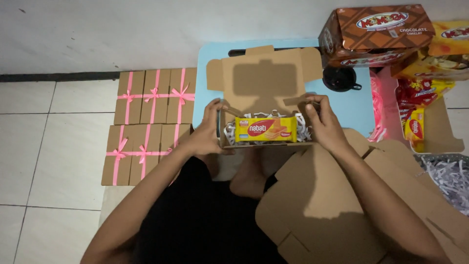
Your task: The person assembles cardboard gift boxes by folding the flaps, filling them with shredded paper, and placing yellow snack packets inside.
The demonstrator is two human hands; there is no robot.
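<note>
Gripping both ends of a small open brown cardboard box [266, 143]: left hand [207, 134] clasps its left wall, right hand [323, 126] pinches the right flap. Between them, inside, a yellow rectangular wafer packet [266, 129] lies on white shredded paper [303, 129]. Pink-ribboned closed cardboard boxes [146, 124] sit well left on the floor.

Both bare forearms reach forward from the bottom of the view, elbows spread wide and wrists drawing in toward each other ahead of the body. The left hand [204, 134] is curled with its thumb raised and its fingers bent inward toward the right, back of the hand facing the camera. The right hand [323, 124] mirrors it, fingers bent down and inward at the tips, knuckles up, the two hands level and well apart.
</note>
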